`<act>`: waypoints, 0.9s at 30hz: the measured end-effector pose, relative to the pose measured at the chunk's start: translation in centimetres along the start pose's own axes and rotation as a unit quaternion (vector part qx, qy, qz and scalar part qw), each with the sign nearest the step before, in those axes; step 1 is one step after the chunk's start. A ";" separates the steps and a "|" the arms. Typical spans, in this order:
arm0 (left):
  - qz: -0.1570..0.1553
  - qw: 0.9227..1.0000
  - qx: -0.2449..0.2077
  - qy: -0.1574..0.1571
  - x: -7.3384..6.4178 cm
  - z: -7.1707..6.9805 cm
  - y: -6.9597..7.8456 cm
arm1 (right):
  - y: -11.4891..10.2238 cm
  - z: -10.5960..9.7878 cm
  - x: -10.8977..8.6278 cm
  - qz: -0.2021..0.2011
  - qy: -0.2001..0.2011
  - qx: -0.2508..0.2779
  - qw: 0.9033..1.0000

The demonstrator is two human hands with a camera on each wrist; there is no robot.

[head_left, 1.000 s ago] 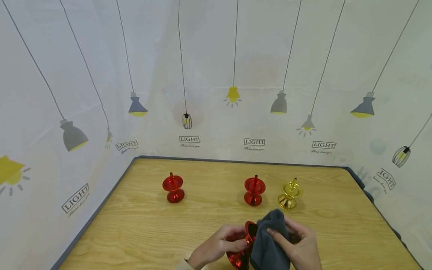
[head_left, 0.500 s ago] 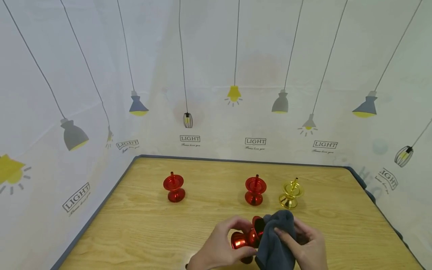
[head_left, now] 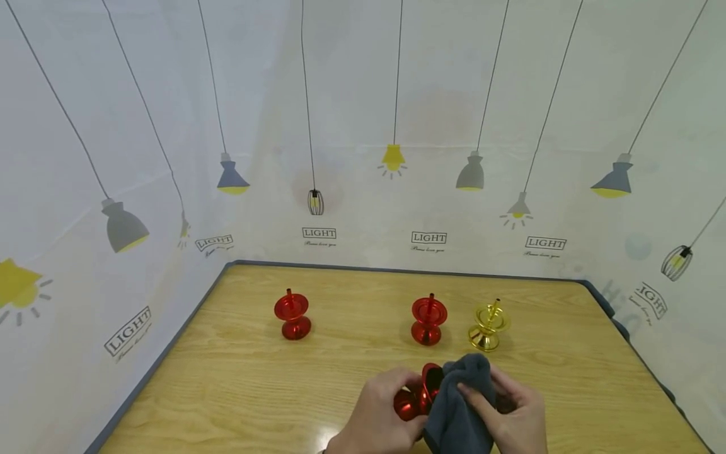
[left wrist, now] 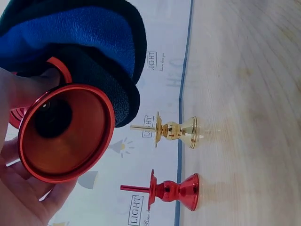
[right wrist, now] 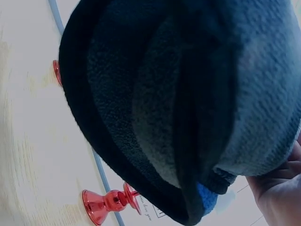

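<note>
Clock read from the head view, hub at the shiny red metallic candle holder (head_left: 406, 405) in hand, 12 o'clock away from the person.

Left hand (head_left: 374, 413), at 8 o'clock: fingers curled round the holder, which is lifted and tipped well off upright. In the left wrist view one flared end shows hollow; the other rim meets the cloth.

Right hand (head_left: 515, 413), at 3 o'clock: fingers pinch a folded grey-blue plush cloth (head_left: 460, 403), thumb on the near face. Cloth bunched against the holder — the tilt likely serves to bring the metal to the fabric, the left grip to steady it.

Standing upright on the pale wood-grain tabletop (head_left: 238, 391): a second red holder (head_left: 428, 323) at 12, a gold holder (head_left: 486, 329) between 1 and 2, a third red one (head_left: 293, 318) at 10 — set back, presumably for working room.
</note>
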State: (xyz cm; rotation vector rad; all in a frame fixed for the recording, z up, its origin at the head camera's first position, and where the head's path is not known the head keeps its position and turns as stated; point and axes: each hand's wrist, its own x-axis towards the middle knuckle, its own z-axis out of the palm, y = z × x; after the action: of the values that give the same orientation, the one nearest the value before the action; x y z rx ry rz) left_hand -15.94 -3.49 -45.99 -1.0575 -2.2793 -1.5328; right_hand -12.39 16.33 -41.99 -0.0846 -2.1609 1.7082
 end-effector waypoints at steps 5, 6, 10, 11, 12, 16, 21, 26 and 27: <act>-0.057 0.995 -0.068 -0.037 -0.1 -0.2 -0.2 | 0.0 -0.1 -0.1 -0.012 -0.002 0.007 1.000; -0.070 0.993 -0.083 -0.044 -0.1 -0.3 -0.3 | 0.0 -0.1 -0.1 -0.014 -0.003 0.009 1.000; -0.103 0.982 -0.141 -0.078 -0.2 -0.6 -0.8 | 0.1 -0.2 -0.1 -0.007 -0.007 0.015 1.000; -0.109 0.977 -0.161 -0.089 -0.2 -0.8 -0.9 | 0.2 -0.3 -0.2 -0.003 -0.010 0.017 1.000; -0.116 0.971 -0.182 -0.102 -0.1 -0.9 -1.0 | 0.2 -0.3 -0.2 -0.002 -0.013 0.019 1.000; -0.134 0.942 -0.264 -0.158 0.1 -1.4 -1.4 | 0.5 -0.5 -0.2 -0.001 -0.029 0.031 0.999; -0.151 0.900 -0.343 -0.221 0.2 -1.7 -1.6 | 1.1 -0.5 -0.2 -0.006 -0.041 0.039 0.998; -0.175 0.875 -0.374 -0.254 0.0 -1.8 -2.4 | 1.7 -0.3 -0.2 -0.033 -0.053 0.073 0.995; -0.181 0.869 -0.379 -0.262 0.0 -1.8 -2.7 | 1.7 -0.3 -0.2 -0.040 -0.057 0.080 0.994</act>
State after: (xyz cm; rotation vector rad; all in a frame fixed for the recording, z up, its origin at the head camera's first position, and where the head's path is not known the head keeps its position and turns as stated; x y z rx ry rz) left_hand -18.07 -5.59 -47.13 -1.4098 -2.3109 -2.7330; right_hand -12.41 16.99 -43.65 0.1451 -2.0670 1.8724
